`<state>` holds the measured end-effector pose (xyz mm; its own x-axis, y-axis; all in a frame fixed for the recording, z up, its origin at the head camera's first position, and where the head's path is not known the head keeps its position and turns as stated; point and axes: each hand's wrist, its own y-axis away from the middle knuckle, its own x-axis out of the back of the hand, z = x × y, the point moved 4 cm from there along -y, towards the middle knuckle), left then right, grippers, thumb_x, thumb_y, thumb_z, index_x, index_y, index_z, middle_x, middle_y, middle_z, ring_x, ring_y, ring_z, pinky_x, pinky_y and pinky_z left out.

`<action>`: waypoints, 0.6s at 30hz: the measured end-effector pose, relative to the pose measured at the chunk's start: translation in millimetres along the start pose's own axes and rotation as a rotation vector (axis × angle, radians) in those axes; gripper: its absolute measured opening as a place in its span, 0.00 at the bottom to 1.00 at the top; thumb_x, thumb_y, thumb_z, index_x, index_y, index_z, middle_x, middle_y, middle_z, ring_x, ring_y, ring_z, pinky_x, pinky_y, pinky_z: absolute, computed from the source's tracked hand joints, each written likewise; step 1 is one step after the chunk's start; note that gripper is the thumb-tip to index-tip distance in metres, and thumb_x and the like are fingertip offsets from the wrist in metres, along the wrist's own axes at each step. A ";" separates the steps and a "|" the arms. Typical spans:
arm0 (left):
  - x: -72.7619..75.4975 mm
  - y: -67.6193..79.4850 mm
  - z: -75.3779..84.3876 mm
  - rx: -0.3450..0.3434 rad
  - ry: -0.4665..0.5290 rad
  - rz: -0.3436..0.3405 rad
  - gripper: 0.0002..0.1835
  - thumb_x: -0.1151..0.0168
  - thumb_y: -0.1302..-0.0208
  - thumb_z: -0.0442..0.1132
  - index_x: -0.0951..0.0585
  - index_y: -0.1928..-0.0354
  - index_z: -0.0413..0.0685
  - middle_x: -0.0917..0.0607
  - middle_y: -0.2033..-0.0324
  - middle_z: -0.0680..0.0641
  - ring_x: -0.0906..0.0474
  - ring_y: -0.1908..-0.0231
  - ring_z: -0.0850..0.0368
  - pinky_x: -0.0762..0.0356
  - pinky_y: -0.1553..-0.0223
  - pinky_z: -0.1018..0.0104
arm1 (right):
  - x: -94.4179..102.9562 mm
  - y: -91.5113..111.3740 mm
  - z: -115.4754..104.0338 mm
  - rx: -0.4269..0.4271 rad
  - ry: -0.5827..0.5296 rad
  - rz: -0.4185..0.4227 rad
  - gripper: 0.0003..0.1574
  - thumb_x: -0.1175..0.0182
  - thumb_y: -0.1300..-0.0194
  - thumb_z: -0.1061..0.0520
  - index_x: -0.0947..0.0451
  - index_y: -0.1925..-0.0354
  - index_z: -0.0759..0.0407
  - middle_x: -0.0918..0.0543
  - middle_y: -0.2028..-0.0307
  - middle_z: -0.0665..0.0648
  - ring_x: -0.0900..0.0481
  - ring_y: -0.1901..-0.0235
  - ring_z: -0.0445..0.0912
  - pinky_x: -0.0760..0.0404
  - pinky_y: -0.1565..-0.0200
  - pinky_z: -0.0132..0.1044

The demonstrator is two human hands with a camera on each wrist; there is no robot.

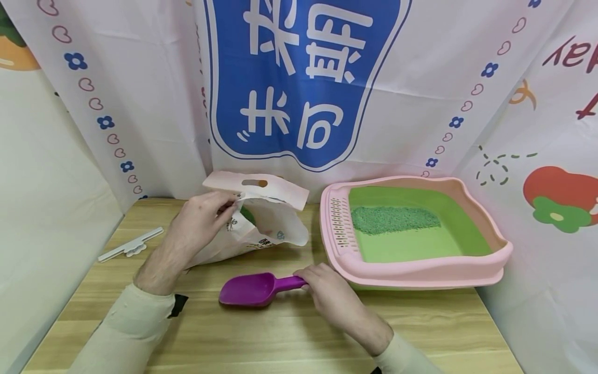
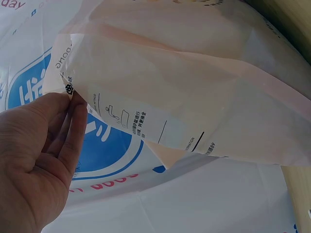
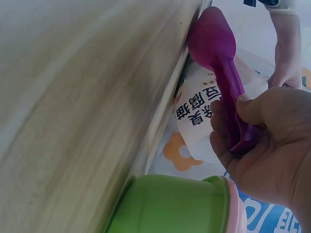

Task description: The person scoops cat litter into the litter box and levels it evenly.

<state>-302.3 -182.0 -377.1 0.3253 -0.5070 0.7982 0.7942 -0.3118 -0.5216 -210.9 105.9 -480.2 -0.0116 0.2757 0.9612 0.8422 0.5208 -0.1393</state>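
Observation:
A pale printed bag [image 1: 224, 244] of cat litter leans on the table, its mouth gaping and its top strip with a handle slot standing up. My left hand [image 1: 198, 218] pinches the bag's upper edge at the left of the opening; in the left wrist view the thumb and fingers of that hand [image 2: 43, 155] meet on the film. With my right hand [image 1: 334, 293] I hold a purple scoop [image 1: 249, 290] by its handle, low over the table in front of the bag. The right wrist view shows fingers curled round the scoop's handle [image 3: 231, 92]. The scoop's bowl appears bare.
To the right stands a pink and green litter box [image 1: 420, 267] with a strip of green granules [image 1: 394, 219] inside and a slotted grid on its left side. A white sealing clip [image 1: 131, 245] lies at the table's left. Printed cloth [image 1: 168, 104] hangs behind.

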 end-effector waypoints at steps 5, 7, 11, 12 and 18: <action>-1.1 0.3 -0.7 0.009 -0.003 -0.003 0.08 0.31 0.28 0.40 0.12 0.50 0.51 0.07 0.54 0.47 0.09 0.61 0.54 0.09 0.62 0.57 | -5.0 -2.7 3.5 -0.008 -0.023 -0.033 0.22 0.34 0.27 0.55 0.19 0.37 0.45 0.11 0.46 0.46 0.16 0.46 0.41 0.15 0.38 0.41; -1.3 0.7 -1.0 0.010 -0.003 -0.005 0.08 0.31 0.28 0.40 0.12 0.49 0.52 0.07 0.54 0.47 0.09 0.61 0.54 0.09 0.62 0.58 | -7.0 -3.7 3.5 -0.001 -0.036 -0.050 0.21 0.35 0.26 0.54 0.19 0.37 0.45 0.11 0.46 0.46 0.15 0.45 0.42 0.15 0.37 0.42; -1.4 1.1 -0.9 0.009 -0.001 -0.006 0.09 0.31 0.28 0.39 0.12 0.49 0.51 0.07 0.54 0.48 0.10 0.62 0.55 0.09 0.63 0.59 | -11.3 -5.1 1.6 0.014 -0.037 -0.081 0.21 0.37 0.24 0.51 0.20 0.35 0.47 0.12 0.42 0.47 0.15 0.41 0.43 0.16 0.34 0.43; -1.2 1.0 -0.7 0.007 -0.001 -0.005 0.09 0.31 0.28 0.39 0.12 0.49 0.51 0.07 0.54 0.48 0.10 0.62 0.56 0.09 0.63 0.59 | -11.6 -5.4 0.9 0.016 -0.036 -0.085 0.22 0.37 0.24 0.51 0.21 0.35 0.47 0.12 0.41 0.48 0.16 0.40 0.43 0.17 0.33 0.43; 0.9 -0.3 0.3 0.012 -0.005 0.002 0.08 0.31 0.27 0.40 0.12 0.49 0.51 0.07 0.57 0.49 0.12 0.66 0.58 0.12 0.67 0.62 | -3.4 -9.5 -2.8 0.009 -0.046 -0.073 0.25 0.37 0.24 0.48 0.22 0.32 0.48 0.14 0.37 0.50 0.16 0.37 0.45 0.18 0.31 0.44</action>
<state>-302.1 -182.0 -376.2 0.3295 -0.5040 0.7984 0.7995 -0.3008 -0.5199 -217.4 97.7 -481.5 -0.0976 0.2737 0.9569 0.8335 0.5478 -0.0717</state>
